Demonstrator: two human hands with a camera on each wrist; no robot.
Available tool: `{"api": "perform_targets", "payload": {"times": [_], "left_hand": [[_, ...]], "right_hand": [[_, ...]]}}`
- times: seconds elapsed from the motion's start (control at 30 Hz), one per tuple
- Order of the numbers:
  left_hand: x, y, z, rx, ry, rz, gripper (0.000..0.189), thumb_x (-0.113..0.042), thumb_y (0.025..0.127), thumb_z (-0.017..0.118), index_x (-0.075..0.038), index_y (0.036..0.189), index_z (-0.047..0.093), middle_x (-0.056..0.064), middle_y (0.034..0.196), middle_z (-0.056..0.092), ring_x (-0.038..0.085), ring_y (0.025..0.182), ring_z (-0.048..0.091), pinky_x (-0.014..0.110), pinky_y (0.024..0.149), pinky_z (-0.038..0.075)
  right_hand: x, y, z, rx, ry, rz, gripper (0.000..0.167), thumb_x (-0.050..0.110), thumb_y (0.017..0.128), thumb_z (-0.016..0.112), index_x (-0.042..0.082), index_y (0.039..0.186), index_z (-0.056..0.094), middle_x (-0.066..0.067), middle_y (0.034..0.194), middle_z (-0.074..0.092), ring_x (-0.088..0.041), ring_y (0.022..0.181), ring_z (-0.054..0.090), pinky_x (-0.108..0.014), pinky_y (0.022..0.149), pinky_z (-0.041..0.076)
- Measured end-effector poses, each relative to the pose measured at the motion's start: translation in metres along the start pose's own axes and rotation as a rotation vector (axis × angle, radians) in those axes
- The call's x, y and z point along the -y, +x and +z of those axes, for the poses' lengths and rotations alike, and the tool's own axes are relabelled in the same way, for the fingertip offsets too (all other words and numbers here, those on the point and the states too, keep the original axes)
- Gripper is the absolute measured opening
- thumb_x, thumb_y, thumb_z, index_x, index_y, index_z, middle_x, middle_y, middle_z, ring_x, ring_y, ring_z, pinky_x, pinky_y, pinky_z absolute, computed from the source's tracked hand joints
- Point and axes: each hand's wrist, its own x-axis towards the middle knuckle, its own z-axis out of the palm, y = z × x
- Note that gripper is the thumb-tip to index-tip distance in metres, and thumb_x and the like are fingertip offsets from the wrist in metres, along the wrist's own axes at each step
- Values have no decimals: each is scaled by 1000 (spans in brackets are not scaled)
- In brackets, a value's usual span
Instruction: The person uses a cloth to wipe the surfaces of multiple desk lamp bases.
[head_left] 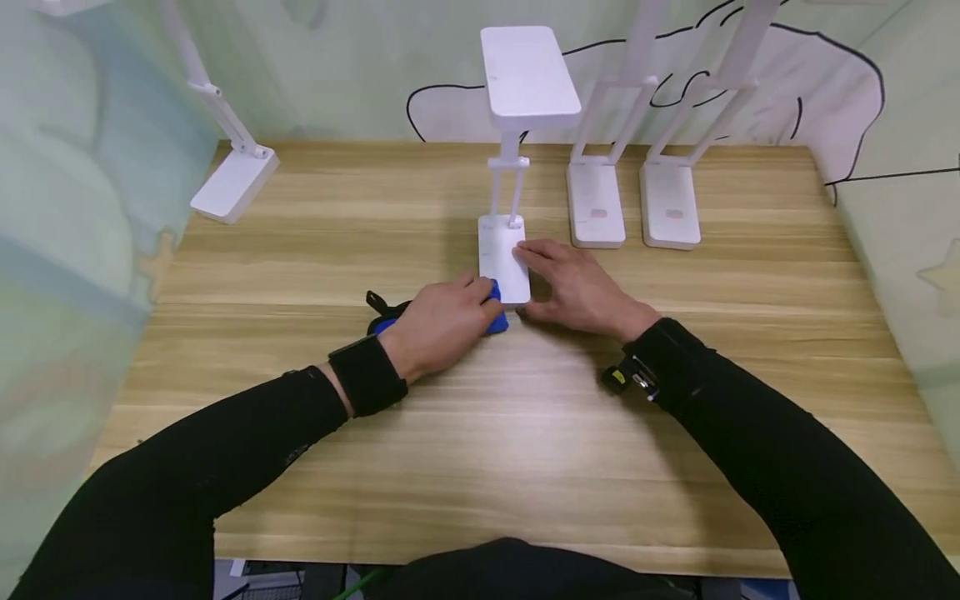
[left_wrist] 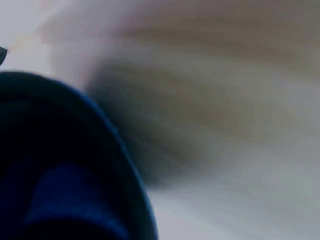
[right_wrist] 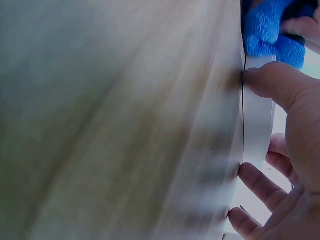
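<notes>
A white desk lamp (head_left: 504,258) stands upright at mid-table, with its head raised over its base. My left hand (head_left: 442,321) holds a blue plush cloth (head_left: 498,322) with black edging and a black loop against the base's near left corner. Along the base's right side, my right hand (head_left: 573,287) rests its fingers and thumb, with one fingertip over the top edge. In the right wrist view, the thumb (right_wrist: 275,82) touches the side wall near the blue cloth (right_wrist: 272,25). Dark edging and blue fabric (left_wrist: 75,200) fill the left wrist view's lower left corner.
Two more white lamps (head_left: 596,204) (head_left: 670,204) stand just to the right, near the back wall. Another lamp (head_left: 236,183) sits at the back left corner of the wooden table (head_left: 525,467). Printed panels (head_left: 337,75) enclose the back and sides.
</notes>
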Motion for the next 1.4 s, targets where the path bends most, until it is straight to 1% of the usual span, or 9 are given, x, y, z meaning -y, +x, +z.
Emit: {"api": "perform_targets", "payload": {"times": [0.1,0.23,0.33,0.47,0.6,0.77,1.13,1.23,1.4], "left_hand": [[17,-6,1,-4,-13,-65,17,-17,101,57,-10,104,72,10,102,67,25,89,61,37,70,59],[38,2,3,19,-89,-191,17,-15,98,58,-9,107,71,12,104,67,28,90,65,39,74,60],[52,15,6,56,-258,-393,24,-20,97,59,-7,115,69,13,107,67,28,94,65,42,81,58],[74,40,12,14,-527,-728,37,-30,98,60,-7,127,64,14,122,68,29,110,64,44,93,54],[88,66,19,1,-701,-895,43,-33,100,57,-11,136,59,12,136,63,29,124,61,42,102,51],[82,75,19,40,-768,-929,45,-31,100,56,-8,139,56,14,138,62,31,125,60,43,103,50],[40,38,6,160,-835,-886,47,-31,98,59,-4,136,55,16,133,62,30,116,62,44,97,52],[45,43,9,116,-831,-926,47,-30,99,58,-3,137,54,18,135,61,33,120,60,45,100,51],[75,66,22,-11,-775,-956,44,-28,100,56,-1,135,55,20,134,61,36,121,61,45,99,52]], "right_hand": [[1,1,-1,6,-4,1,88,46,81,77,10,152,39,-12,152,43,-32,140,44,-57,114,34],[0,0,-1,-6,-9,7,87,45,81,78,9,151,42,-12,151,45,-32,137,46,-57,113,35],[0,-1,1,-8,-5,1,87,45,81,78,9,151,42,-12,150,45,-32,137,47,-57,113,35],[2,-1,3,-9,-6,-9,87,46,81,77,9,151,41,-12,151,45,-32,138,46,-56,113,35],[2,-1,5,0,-8,-6,88,47,82,77,11,153,39,-11,152,44,-31,140,44,-56,115,34],[1,-2,5,8,-19,8,89,47,82,77,10,153,38,-12,154,42,-32,142,42,-57,115,32],[-1,-4,0,14,-19,28,88,47,82,77,9,153,39,-12,154,42,-32,141,43,-57,116,32],[0,-4,0,10,-13,14,88,47,83,76,9,153,38,-11,154,42,-31,141,43,-56,116,33],[3,-1,2,4,-14,-11,88,47,83,76,9,153,38,-12,153,43,-31,141,44,-55,115,34]]}}
